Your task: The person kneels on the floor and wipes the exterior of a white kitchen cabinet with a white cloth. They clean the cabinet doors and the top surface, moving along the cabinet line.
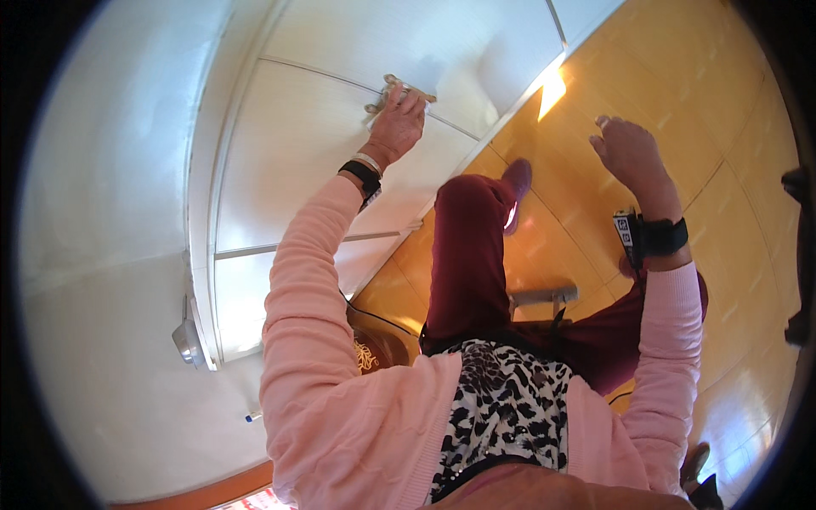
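Note:
My left hand (400, 120) is shut on a crumpled, light-coloured cloth (390, 83), flattened against a white cabinet front (306, 134). The cloth lies across the thin seam between two panels, and part of it is hidden under my palm. Out to the right, my right hand (628, 146) hangs in the air above the tiled floor. Its fingers are loosely curled, with the thumb apart from them, and I see nothing held in it. Both wrists wear black straps; a small device with printed codes (626, 233) sits at the right one.
Below me are yellow-orange floor tiles (676, 83) and a small stool (542, 296) between my legs. A brown round object with a gold pattern (366, 357) stands near the cabinet's base, beside a black cable (382, 315). A metal fitting (187, 344) projects at the left.

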`<state>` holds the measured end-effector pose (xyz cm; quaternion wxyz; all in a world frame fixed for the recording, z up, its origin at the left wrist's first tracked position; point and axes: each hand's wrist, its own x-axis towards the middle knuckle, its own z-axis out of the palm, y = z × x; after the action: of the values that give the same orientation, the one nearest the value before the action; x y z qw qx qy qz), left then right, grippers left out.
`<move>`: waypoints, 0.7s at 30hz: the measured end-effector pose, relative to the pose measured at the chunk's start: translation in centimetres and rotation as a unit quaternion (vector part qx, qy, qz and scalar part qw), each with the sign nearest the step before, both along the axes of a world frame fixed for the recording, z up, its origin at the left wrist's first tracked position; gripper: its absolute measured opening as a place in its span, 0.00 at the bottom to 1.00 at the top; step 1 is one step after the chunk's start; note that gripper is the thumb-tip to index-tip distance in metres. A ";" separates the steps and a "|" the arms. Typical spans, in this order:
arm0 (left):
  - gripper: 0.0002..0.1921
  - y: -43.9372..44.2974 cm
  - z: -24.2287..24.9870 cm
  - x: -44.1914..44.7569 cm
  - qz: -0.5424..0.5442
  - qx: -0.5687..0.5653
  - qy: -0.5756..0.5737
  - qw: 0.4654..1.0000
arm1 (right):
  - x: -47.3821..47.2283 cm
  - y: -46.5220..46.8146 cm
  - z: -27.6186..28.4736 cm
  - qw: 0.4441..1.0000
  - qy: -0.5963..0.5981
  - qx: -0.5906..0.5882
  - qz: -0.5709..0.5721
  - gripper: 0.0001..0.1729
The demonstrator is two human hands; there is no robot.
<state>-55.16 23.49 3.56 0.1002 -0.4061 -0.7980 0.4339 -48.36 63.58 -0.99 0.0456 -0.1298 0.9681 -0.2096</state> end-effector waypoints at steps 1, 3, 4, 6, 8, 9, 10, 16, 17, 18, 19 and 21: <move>0.12 -0.1 0.8 0.1 0.024 0.000 -0.007 1.000 | 0.1 0.0 -0.2 1.000 0.019 -0.006 -0.002 0.17; 0.11 -0.5 3.3 0.4 0.068 0.076 0.019 0.995 | 0.0 0.1 -0.6 0.997 0.072 -0.023 0.000 0.14; 0.11 -1.0 5.0 0.8 0.060 0.112 0.040 0.991 | 0.0 0.2 -0.8 0.997 0.074 -0.021 0.001 0.14; 0.12 -2.3 8.7 1.6 -0.012 0.192 0.114 0.975 | 0.1 0.3 -1.1 0.996 0.084 -0.023 0.000 0.15; 0.14 -3.7 12.4 2.3 -0.018 0.236 0.168 0.957 | 0.0 0.3 -1.4 0.998 0.064 -0.013 0.003 0.16; 0.15 -4.3 13.9 2.6 -0.015 0.257 0.192 0.947 | -0.1 0.3 -1.6 0.998 0.058 -0.014 0.004 0.17; 0.16 -4.8 14.9 2.7 -0.015 0.260 0.215 0.941 | -0.2 0.2 -1.8 0.999 0.046 -0.013 0.007 0.18; 0.23 -8.2 12.8 6.6 0.047 0.302 0.251 0.919 | -0.9 1.0 -2.2 1.000 0.012 -0.008 0.001 0.21; 0.25 -9.3 11.6 8.0 0.068 0.304 0.250 0.917 | -1.0 1.2 -2.2 1.000 0.012 -0.007 0.000 0.22; 0.25 -10.6 10.6 9.6 0.093 0.304 0.244 0.916 | -1.0 1.4 -2.2 1.000 0.013 -0.008 -0.003 0.22; 0.26 -12.1 9.6 11.4 0.112 0.306 0.239 0.915 | -1.1 1.5 -2.1 1.000 0.004 0.002 0.004 0.22; 0.27 -14.8 8.5 14.8 0.149 0.310 0.256 0.903 | -1.3 1.4 -2.0 1.000 -0.007 0.010 0.012 0.22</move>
<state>-40.41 8.67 12.06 0.3562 -0.1056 -0.8901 0.2640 -49.61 65.00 -2.99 0.0565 -0.1395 0.9680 -0.2007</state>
